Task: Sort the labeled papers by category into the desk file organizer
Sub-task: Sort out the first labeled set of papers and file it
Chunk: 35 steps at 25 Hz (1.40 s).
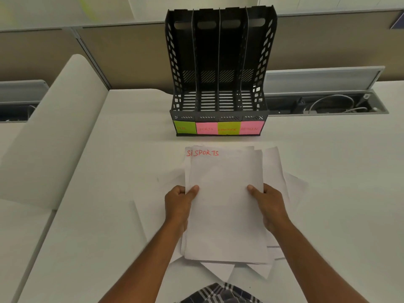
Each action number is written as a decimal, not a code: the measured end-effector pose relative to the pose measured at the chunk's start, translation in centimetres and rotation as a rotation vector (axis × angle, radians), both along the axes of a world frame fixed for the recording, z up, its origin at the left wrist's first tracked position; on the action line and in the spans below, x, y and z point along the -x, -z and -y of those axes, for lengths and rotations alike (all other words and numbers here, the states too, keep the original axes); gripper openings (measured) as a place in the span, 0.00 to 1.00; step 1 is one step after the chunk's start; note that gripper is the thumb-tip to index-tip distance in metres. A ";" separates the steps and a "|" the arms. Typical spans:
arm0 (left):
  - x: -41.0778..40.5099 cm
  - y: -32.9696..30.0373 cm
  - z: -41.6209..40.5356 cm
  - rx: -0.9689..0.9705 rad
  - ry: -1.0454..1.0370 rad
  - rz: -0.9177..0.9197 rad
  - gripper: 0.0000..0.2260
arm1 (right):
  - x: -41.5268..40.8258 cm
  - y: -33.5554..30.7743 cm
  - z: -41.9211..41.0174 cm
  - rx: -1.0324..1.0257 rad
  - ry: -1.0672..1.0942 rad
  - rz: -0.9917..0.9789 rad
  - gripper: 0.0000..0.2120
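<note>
- White desk [87, 215]: bare surface L & R of papers; cable tray [328, 103] recessed at back R.
- Left hand [178, 204] grips stack of papers [225, 204] at L edge, thumb on top.
- Top sheet reads "SPORTS"; loose sheets [290, 184] under it.
- Right hand [271, 206] grips R edge.
- File organizer [218, 68] just beyond the stack, 4 slots, sticky labels [218, 127] in front.

White paper stack [225, 206] front of blk organizer [218, 68]

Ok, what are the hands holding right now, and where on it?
Both hold the stack of papers, top sheet marked SPORTS. The left hand grips its left edge and the right hand its right edge, thumbs on top, about mid-height.
</note>
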<state>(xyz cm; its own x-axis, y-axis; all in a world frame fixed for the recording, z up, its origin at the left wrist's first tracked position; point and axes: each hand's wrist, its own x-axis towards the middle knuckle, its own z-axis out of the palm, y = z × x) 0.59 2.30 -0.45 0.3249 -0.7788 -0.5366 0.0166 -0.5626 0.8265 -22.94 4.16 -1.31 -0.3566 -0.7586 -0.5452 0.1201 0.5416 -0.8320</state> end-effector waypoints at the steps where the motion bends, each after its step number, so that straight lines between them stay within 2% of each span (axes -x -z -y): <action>1: 0.0 0.0 0.1 0.012 -0.002 0.015 0.17 | 0.1 0.2 -0.1 -0.005 0.022 0.004 0.07; 6: -0.3 -0.3 0.5 0.068 0.066 -0.006 0.11 | 0.7 0.5 -0.1 0.003 0.089 0.005 0.03; 9: -0.6 -0.3 0.8 0.058 -0.014 -0.139 0.11 | 1.1 0.5 -0.2 0.028 0.122 -0.030 0.04; 11: -1.0 -0.4 0.8 0.072 -0.047 -0.164 0.09 | 1.8 0.5 -0.3 0.054 0.170 -0.035 0.04; 13: -1.4 -0.3 0.8 0.132 -0.003 -0.059 0.05 | 2.7 0.3 -0.3 0.087 0.223 -0.006 0.03; 14: -1.6 -0.4 0.6 0.176 0.039 0.002 0.07 | 3.2 0.2 -0.4 0.105 0.230 0.017 0.02; 17: -1.7 -0.5 0.2 0.299 0.175 0.071 0.20 | 4.0 0.0 -0.4 0.142 0.196 0.050 0.03; 20: -1.5 -0.4 0.1 0.370 0.302 0.132 0.18 | 3.7 -0.2 -0.2 0.153 0.161 0.036 0.02; 24: -1.3 -0.6 0.1 0.314 0.358 -0.089 0.11 | 3.0 0.2 0.0 0.150 0.133 0.033 0.03; 29: -1.3 -0.9 0.5 0.323 0.335 0.023 0.11 | 2.7 0.5 -0.1 0.135 0.093 0.036 0.05; 33: -1.2 -0.7 0.8 0.279 0.263 0.030 0.05 | 2.5 0.1 -0.2 0.126 0.083 0.054 0.04; 35: -1.2 -0.7 1.0 0.242 0.213 0.013 0.09 | 2.5 0.1 -0.2 0.124 0.105 0.056 0.04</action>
<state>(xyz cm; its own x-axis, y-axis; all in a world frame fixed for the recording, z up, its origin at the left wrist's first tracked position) 1.81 1.28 0.20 0.1469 -0.9345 -0.3243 -0.0918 -0.3393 0.9362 -25.41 4.33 -1.42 -0.4093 -0.7812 -0.4713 0.2187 0.4174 -0.8820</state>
